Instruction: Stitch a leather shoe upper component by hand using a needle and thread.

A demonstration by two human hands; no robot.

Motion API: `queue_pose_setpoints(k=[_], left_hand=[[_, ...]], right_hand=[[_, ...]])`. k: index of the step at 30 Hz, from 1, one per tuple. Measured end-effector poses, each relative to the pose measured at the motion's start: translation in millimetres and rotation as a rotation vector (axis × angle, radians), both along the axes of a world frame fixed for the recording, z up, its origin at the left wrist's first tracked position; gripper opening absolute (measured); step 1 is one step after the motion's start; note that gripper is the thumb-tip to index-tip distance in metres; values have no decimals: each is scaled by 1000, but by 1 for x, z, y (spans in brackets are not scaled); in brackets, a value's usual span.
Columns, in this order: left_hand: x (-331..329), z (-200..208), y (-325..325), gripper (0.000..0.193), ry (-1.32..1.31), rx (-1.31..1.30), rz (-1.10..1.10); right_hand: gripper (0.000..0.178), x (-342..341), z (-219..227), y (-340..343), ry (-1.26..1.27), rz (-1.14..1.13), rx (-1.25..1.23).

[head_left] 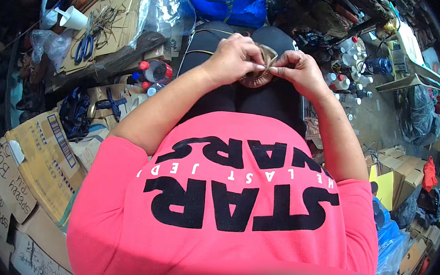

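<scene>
Pink shirt (246, 134) is being worn nearest, at 6 o'clock. Toward 12 o'clock, over the lap (215, 99), a rounded brown piece (257, 81) is being pinched thumb-to-finger, left hand (236, 53) at 9 o'clock, right hand (300, 74) at 3, neither nearer; its long axis is being obscured.

The shirt (252, 250) is bright pink with bold black and small white lettering (288, 225); the trousers (218, 99) are black. The held piece (256, 80) is brown, the bag (247, 6) blue, the cup (75, 19) white, the scissors handles (85, 46) blue.
</scene>
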State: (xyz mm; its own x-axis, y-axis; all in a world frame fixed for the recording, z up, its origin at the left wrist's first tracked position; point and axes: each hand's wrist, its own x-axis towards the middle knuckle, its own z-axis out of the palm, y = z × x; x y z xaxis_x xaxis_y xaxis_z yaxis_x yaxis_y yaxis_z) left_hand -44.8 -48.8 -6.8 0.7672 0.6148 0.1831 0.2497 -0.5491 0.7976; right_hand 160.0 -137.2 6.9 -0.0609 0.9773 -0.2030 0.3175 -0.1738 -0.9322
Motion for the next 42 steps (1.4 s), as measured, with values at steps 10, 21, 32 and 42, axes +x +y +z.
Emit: queue_pose_setpoints(k=[10, 21, 32, 42], left_hand=[[-6, 19, -8, 13, 178, -129, -71], [6, 28, 1, 10, 230, 195, -233], [-8, 11, 10, 9, 153, 195, -243], [-131, 25, 29, 11, 350, 235, 151]], right_hand=[[11, 21, -12, -14, -131, 13, 126], [17, 53, 21, 1, -567, -150, 105], [10, -20, 41, 5, -1060, 451, 423], [8, 64, 27, -31, -668, 41, 78]])
